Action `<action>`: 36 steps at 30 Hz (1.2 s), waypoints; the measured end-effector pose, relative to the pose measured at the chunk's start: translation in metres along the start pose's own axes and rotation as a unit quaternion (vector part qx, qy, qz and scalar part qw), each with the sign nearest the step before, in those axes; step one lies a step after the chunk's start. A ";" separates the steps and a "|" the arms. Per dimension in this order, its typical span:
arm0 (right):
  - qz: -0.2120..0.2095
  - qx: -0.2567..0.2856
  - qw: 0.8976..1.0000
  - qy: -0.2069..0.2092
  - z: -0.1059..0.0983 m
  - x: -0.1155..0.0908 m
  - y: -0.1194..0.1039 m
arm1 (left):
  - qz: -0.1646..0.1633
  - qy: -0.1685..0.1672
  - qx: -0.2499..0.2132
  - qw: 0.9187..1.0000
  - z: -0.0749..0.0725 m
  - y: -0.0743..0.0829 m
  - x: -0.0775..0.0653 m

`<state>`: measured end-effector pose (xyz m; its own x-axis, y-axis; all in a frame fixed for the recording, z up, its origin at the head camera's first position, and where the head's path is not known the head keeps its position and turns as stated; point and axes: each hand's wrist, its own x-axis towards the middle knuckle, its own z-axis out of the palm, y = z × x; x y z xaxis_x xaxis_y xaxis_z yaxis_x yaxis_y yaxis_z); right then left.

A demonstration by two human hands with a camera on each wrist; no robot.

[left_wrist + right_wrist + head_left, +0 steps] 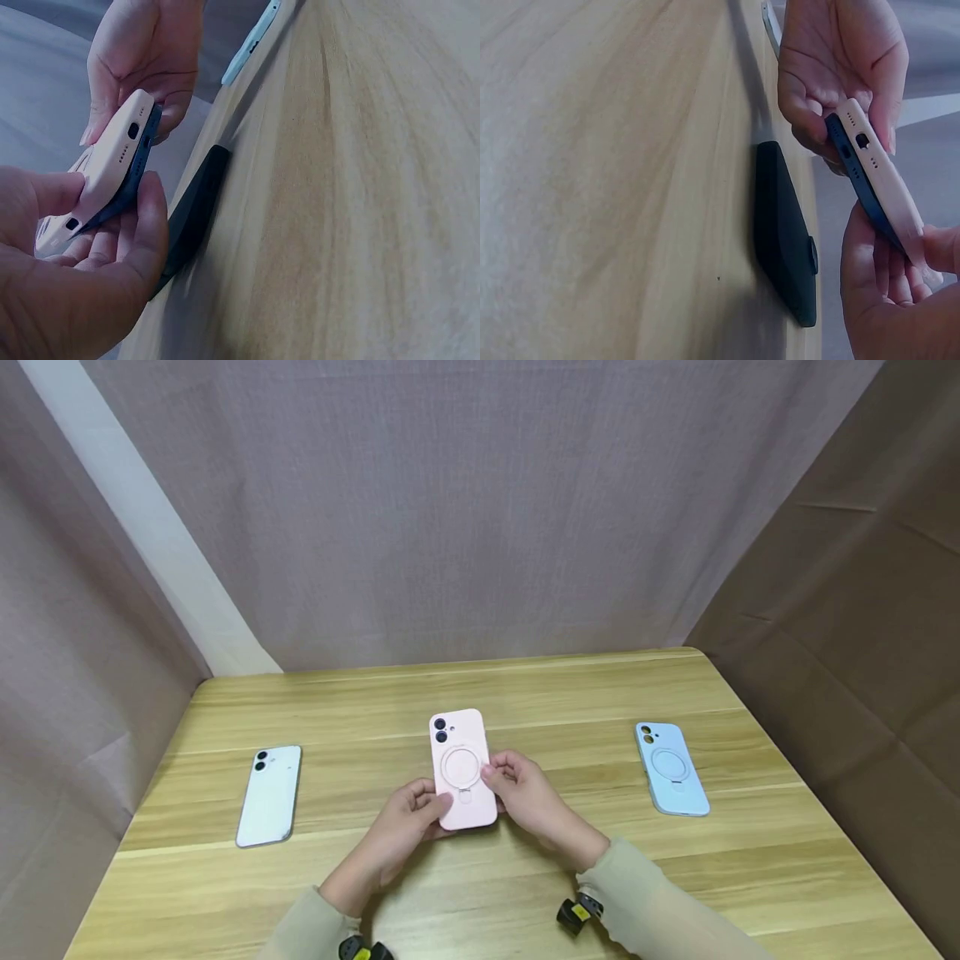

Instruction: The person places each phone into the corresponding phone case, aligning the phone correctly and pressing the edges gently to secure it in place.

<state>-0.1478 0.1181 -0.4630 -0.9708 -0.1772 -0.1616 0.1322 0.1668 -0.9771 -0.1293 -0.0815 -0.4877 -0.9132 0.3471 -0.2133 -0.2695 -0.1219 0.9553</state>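
In the head view, a pink phone case (pixel 471 806) with a ring on its back is held up over the middle of the table. My left hand (pixel 402 827) grips its lower left edge, thumb on the back. Around the right edge my right hand (pixel 531 797) holds it, thumb near the ring. The left wrist view shows a dark blue phone (pixel 135 176) against the case's inner side, with a gap along the edge between them. Below the hands lies a dark phone-shaped object (pixel 780 232) with a raised bump, hidden in the head view.
A white phone (pixel 270 797) lies back up on the table's left side. On the right side lies a light blue phone case (pixel 678 789) with a ring. The wooden table (pixel 562 693) meets grey curtains (pixel 480 527) at the back and brown cloth (pixel 862 635) at the right.
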 end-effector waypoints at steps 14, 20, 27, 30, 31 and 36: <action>-0.013 0.014 0.999 -0.035 0.003 -0.004 -0.002 | 0.054 0.089 -0.011 0.995 0.002 0.006 0.000; -0.031 0.018 0.998 -0.060 0.004 -0.005 -0.001 | 0.059 0.106 -0.031 0.992 0.000 0.007 0.002; -0.026 0.002 0.998 -0.051 0.005 -0.005 -0.001 | 0.052 0.088 -0.013 0.995 -0.001 0.007 0.001; -0.024 -0.005 0.999 -0.043 0.005 -0.004 0.000 | 0.043 0.061 -0.016 0.997 -0.002 0.008 0.000; -0.024 -0.006 0.999 -0.040 0.005 -0.004 0.000 | 0.037 0.048 -0.021 0.998 -0.002 0.007 0.000; -0.026 -0.007 0.999 -0.020 0.008 -0.004 0.000 | 0.005 -0.004 -0.043 0.999 -0.003 0.007 -0.002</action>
<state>-0.1423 0.1116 -0.4636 -0.9673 -0.2252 -0.1164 0.0786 0.1700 -0.9823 -0.1306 -0.0854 -0.4814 -0.9138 0.3521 -0.2024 -0.2861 -0.2043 0.9362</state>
